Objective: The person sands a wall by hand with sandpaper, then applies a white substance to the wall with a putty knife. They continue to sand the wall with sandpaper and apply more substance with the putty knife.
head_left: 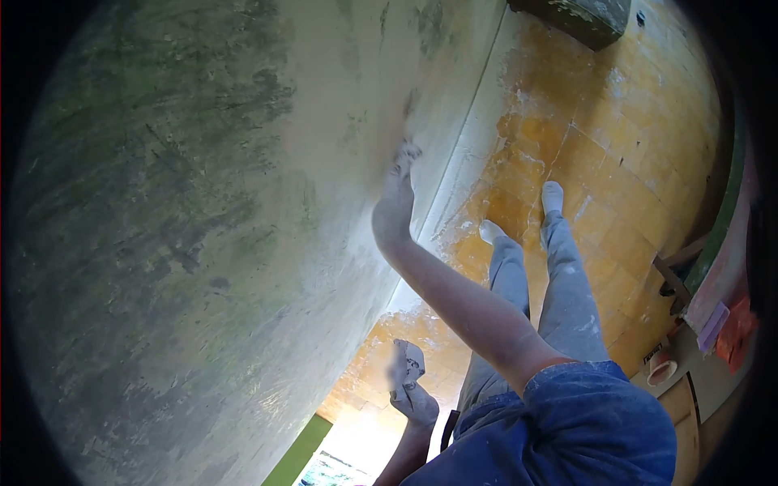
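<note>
My right arm stretches across to the large wall, which has dark grey and green patches under a pale coat. At the wall, my right hand is closed, its fingers curled and coated in whitish material. What it grips is blurred against the wall, and I cannot tell its kind. Lower down, my left hand is wrapped around a grey-white, smeared piece with dark marks, held up beside the wall. Pale smears cover this hand too.
Yellow floor tiles with white splashes run along the wall's foot. My legs and pale-covered feet are on them. A dark block stands at the top. A whitish container, a purple item and a red bag-like item lie at right.
</note>
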{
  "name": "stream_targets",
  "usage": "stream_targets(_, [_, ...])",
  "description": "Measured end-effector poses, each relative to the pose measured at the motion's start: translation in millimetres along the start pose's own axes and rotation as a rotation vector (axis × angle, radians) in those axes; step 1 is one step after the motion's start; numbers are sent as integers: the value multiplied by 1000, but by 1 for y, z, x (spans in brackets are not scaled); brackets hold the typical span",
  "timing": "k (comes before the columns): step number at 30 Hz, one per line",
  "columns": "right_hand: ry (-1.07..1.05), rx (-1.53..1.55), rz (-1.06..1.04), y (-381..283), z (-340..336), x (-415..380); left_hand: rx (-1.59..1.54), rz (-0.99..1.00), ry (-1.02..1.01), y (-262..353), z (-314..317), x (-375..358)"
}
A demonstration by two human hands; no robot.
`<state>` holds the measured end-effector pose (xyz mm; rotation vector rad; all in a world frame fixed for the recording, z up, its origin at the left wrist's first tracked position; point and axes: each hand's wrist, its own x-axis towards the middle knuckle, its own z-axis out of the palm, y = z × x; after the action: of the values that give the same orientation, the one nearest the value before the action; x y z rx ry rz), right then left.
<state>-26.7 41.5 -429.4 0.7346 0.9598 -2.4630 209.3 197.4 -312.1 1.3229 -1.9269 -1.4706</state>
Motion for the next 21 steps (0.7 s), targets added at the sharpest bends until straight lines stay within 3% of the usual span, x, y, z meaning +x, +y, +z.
stream_targets(1, [-45,40,-134,-6,5,0,-8,3,-3,-2,3,3])
stream_targets(3, [-96,-203,-196,13,-16,-1,78,113,138,0,9,15])
stream_targets(6, [-165,-559,-299,42,-54,-1,96,137,192,10,14,26])
stream_targets(7, [-63,-377,166,43,-62,-2,66,165,171,9,10,27])
stream_targets(8, [-56,-376,164,49,-65,2,67,162,165,10,3,27])
stream_targets(9, [-87,-853,-114,51,-65,9,62,133,82,12,-3,25])
stream_targets(12, [-33,-1234,-648,19,-39,20,78,49,-7,13,-12,14])
stream_targets(14, [-94,-375,-250,-49,3,8,99,23,-15,10,-12,15])
stream_targets(16, [-130,-447,-307,-42,-7,10,63,86,-33,8,-9,16])
stream_targets(19, [-23,-546,-415,13,-50,22,75,121,-24,16,-5,21])
stream_targets(20, [27,-594,-4,37,-72,31,75,123,-30,16,-6,20])
stream_targets(21, [58,-610,202,36,-72,34,66,121,-16,15,-8,18])
